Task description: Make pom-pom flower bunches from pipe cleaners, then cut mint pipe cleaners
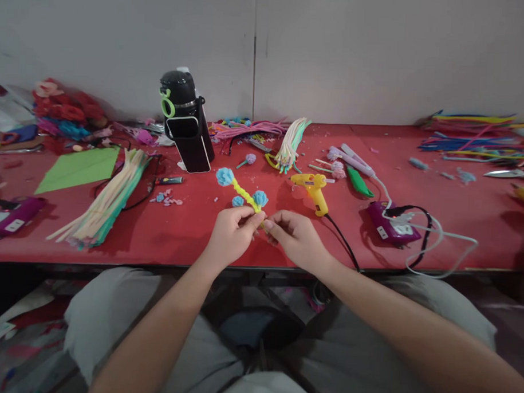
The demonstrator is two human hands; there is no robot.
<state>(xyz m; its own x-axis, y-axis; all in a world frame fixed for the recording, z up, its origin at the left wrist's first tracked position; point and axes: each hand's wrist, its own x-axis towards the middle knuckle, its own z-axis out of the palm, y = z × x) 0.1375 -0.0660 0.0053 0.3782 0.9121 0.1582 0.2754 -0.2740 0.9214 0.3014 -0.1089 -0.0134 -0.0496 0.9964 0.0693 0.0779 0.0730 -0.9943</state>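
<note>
While both hands are meeting over the near edge of the red tabletop (178, 239), the left hand (233, 230) and the right hand (293, 235) are each pinching, fingers closed, the lower end of a yellow twisted pipe-cleaner stem with blue fuzzy pompom flowers (242, 191), which is slanting up and away from them. Just beyond the right hand a yellow glue gun (312, 189) is lying; farther beyond the left, a black water bottle (187, 122) is standing.

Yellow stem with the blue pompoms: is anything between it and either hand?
Nothing visible. Both the left hand and the right hand pinch the lower end of the yellow stem directly. The glue gun lies apart, to the right.
</note>
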